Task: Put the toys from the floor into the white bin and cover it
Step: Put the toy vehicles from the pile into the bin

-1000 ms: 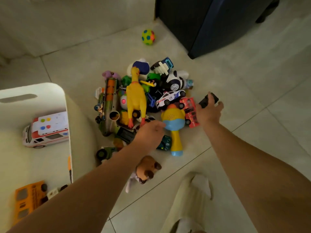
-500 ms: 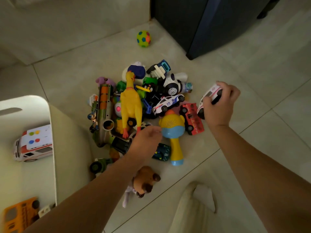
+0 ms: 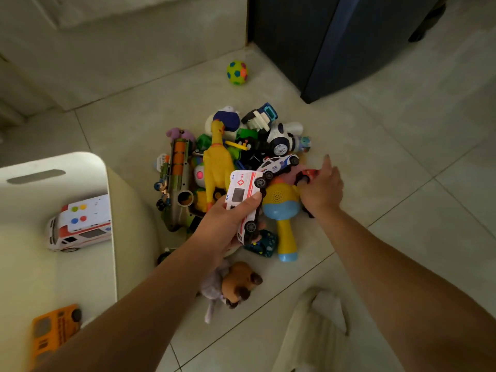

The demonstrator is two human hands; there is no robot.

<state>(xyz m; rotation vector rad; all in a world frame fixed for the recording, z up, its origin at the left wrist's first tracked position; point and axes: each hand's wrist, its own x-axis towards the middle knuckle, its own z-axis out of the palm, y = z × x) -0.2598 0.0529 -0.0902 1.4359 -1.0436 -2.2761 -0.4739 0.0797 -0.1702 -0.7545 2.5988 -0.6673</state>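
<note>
The white bin stands on the floor at the left; a large white ambulance and an orange bus lie inside it. No lid is in view. To the right of the bin lies a pile of toys, among them a yellow rubber chicken, a police car and a yellow-and-blue microphone toy. My left hand holds a small white ambulance above the pile. My right hand lies over a red toy truck on the floor, fingers spread and touching it.
A plush dog lies near me below the pile. A green spotted ball sits apart, near the wall. A dark cabinet stands at the back right. A pale trouser leg shows at the bottom.
The small white ambulance went from my right hand into my left hand. My right hand then dropped back onto the red truck. The view shifted slightly to the left.
</note>
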